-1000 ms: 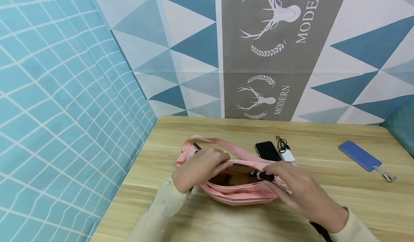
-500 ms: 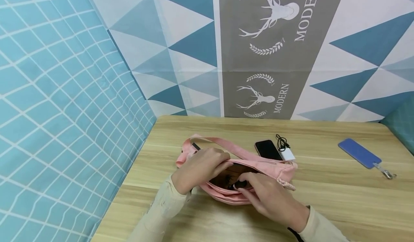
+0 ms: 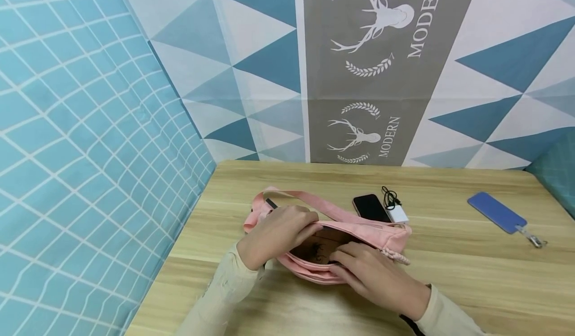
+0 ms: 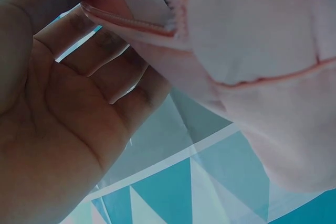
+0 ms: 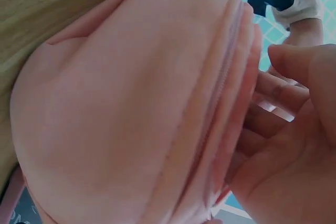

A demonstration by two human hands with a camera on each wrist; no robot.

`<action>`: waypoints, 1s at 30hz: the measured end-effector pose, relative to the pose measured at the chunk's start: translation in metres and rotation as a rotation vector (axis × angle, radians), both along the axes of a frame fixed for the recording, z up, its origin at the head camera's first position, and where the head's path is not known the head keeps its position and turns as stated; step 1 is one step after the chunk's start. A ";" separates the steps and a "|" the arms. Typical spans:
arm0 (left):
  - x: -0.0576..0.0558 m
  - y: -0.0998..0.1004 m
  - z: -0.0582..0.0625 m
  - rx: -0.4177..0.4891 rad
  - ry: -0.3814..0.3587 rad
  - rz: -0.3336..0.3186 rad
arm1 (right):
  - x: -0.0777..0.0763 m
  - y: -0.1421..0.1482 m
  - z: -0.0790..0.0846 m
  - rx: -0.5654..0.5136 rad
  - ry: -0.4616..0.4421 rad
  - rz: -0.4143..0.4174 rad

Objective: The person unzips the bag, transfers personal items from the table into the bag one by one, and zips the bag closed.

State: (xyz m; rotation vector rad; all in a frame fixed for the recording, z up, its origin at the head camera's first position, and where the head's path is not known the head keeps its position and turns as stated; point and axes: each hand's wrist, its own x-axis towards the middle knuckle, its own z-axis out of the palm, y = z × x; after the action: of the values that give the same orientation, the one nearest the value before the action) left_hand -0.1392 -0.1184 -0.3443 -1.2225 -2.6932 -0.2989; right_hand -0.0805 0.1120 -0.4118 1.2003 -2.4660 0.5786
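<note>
A pink waist bag [image 3: 310, 275] lies on the table with its zipped mouth gaping and its brown lining showing. At the left end of the mouth, my left hand [image 3: 280, 233] pinches the zipper edge between thumb and fingers, which the left wrist view shows close up. My right hand [image 3: 375, 276] reaches over the front rim, its fingertips down inside the mouth and hidden by the fabric. In the right wrist view the thumb of the right hand [image 5: 294, 135] stands apart from its extended fingers, with nothing visible held. A small dark tangled thing [image 3: 319, 251] lies inside the bag.
Behind the bag's strap [image 3: 328, 207] lie a black phone [image 3: 371, 208] and a white charger [image 3: 398, 214] with a coiled black cable [image 3: 391, 197]. A blue card holder [image 3: 497, 212] with a metal clip lies to the right. A patterned wall backs the wooden table [image 3: 449, 186].
My right hand has moved left from the bag's right end into its mouth. The black object it held has gone down into the bag, out of sight. The left hand keeps its place.
</note>
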 end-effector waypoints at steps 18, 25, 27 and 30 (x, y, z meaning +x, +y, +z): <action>0.000 0.004 0.000 -0.016 0.003 0.003 | 0.007 0.015 0.024 -0.027 0.143 -0.033; -0.001 0.003 -0.001 -0.015 -0.004 0.002 | 0.005 0.028 0.040 -0.059 0.141 -0.057; -0.001 0.003 -0.002 -0.017 0.000 0.001 | 0.004 0.033 0.045 -0.059 0.140 -0.082; -0.001 0.003 -0.003 -0.016 0.001 0.001 | 0.000 0.044 0.052 -0.071 0.154 -0.116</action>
State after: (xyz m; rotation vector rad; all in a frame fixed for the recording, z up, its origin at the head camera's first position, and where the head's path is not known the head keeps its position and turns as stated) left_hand -0.1399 -0.1159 -0.3473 -1.2248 -2.7001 -0.2774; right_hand -0.0806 0.1558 -0.3598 1.0270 -2.3470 0.5166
